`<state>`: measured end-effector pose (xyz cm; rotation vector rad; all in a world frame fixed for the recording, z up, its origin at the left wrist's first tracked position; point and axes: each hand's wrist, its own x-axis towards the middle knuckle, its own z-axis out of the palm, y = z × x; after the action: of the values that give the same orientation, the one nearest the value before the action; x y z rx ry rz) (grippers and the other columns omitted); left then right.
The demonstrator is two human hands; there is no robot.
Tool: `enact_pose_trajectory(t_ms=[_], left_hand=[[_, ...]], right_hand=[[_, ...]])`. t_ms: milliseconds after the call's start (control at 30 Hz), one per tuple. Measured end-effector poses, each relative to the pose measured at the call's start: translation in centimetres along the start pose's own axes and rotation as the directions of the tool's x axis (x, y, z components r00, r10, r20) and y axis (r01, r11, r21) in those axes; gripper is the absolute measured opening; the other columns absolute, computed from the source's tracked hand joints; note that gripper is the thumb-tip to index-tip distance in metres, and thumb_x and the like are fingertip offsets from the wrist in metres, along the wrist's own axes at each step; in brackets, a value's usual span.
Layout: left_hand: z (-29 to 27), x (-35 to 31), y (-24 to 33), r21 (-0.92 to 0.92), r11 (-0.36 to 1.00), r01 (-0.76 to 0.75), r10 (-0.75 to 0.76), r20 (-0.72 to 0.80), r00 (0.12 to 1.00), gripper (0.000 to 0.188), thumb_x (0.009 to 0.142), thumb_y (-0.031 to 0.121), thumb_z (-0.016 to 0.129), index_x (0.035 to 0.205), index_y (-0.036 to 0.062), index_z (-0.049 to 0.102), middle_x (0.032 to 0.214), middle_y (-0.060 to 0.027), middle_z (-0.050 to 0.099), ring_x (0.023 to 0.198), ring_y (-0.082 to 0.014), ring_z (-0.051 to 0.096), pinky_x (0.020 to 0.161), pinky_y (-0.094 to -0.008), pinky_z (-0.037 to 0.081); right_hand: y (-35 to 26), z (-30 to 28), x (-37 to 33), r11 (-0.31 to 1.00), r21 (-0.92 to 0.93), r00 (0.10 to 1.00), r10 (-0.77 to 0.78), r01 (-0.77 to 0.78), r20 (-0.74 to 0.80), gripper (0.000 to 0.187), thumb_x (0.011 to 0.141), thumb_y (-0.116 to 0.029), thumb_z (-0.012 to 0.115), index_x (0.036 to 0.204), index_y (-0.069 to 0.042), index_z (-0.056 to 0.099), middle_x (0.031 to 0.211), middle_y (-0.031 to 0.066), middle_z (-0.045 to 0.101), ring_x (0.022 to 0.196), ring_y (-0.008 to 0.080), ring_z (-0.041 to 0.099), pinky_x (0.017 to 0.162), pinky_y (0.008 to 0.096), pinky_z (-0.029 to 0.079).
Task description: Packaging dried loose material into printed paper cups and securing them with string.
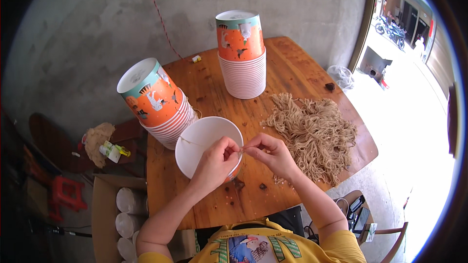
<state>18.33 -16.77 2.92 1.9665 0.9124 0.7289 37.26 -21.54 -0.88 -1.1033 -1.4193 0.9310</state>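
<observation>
A paper bucket point(191, 158), white inside with orange on its outer wall, stands on the table in front of me with its mouth facing up toward me. A thin tan cord point(192, 142) runs across its inside from the left wall toward my left hand. My left hand point(220, 159) reaches over the mouth, fingers pinched at the right rim. Just outside that rim, my right hand point(270, 153) pinches too, its fingertips meeting those of the left. Cord seems to be between the fingertips, though they mostly hide it. Right of my hands lies a heap of tan cords point(317, 139).
Two stacks of upturned orange-and-green paper buckets stand farther back, the left stack point(156, 102) tilted, the right stack point(243, 63) upright. They share the wooden table point(287, 65). A cardboard box point(105, 209) with white round containers sits below left, near a red stool point(67, 195).
</observation>
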Motion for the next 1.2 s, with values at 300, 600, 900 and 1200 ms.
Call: enact_pose_trajectory(t_ms=[300,600,900,1200], left_hand=[[-0.1,0.1,0.0,0.03,1.0,0.001,-0.001,0.003,1.0,0.007,0.089,0.003,0.059,0.094,-0.0008,0.055,0.086,-0.0095,0.062,0.079,-0.0168,0.062,0.073,-0.0306,0.05],[0.2,0.2,-0.6,-0.109,0.993,0.051,-0.052,-0.006,0.999,0.009,0.09,0.005,0.059,0.096,-0.0004,0.057,0.087,-0.0057,0.063,0.081,-0.013,0.06,0.075,-0.0282,0.05],[0.2,0.3,-0.7,-0.148,0.984,0.103,-0.103,0.008,0.995,0.009,0.09,0.007,0.058,0.095,0.0,0.057,0.089,-0.0046,0.063,0.082,-0.012,0.06,0.076,-0.0277,0.049],[0.3,0.2,-0.8,-0.101,0.995,0.02,-0.022,-0.015,1.0,0.007,0.091,0.005,0.058,0.095,0.0008,0.054,0.09,-0.0077,0.063,0.083,-0.0172,0.061,0.075,-0.0308,0.049]], right_hand=[[0.8,-0.3,-0.4,0.999,0.054,1.0,-0.009,0.01,-0.01,0.012,0.091,-0.011,0.067,0.098,-0.001,0.067,0.094,0.0042,0.067,0.089,0.0108,0.062,0.082,0.0278,0.051],[0.3,-0.6,-0.6,0.978,-0.144,0.989,-0.147,0.148,0.018,0.009,0.09,-0.009,0.065,0.094,-0.001,0.063,0.092,0.0052,0.065,0.088,0.0141,0.062,0.08,0.0284,0.049],[-0.2,-0.3,-0.9,0.96,-0.233,0.988,-0.156,0.154,0.008,0.016,0.085,-0.012,0.069,0.097,-0.003,0.062,0.088,0.008,0.063,0.083,0.0199,0.064,0.069,0.0319,0.05],[-0.8,0.8,-0.2,0.757,-0.555,0.901,-0.433,0.346,-0.03,0.017,0.078,-0.008,0.075,0.09,-0.007,0.063,0.071,0.0044,0.05,0.064,0.0202,0.05,0.059,0.0329,0.043]])
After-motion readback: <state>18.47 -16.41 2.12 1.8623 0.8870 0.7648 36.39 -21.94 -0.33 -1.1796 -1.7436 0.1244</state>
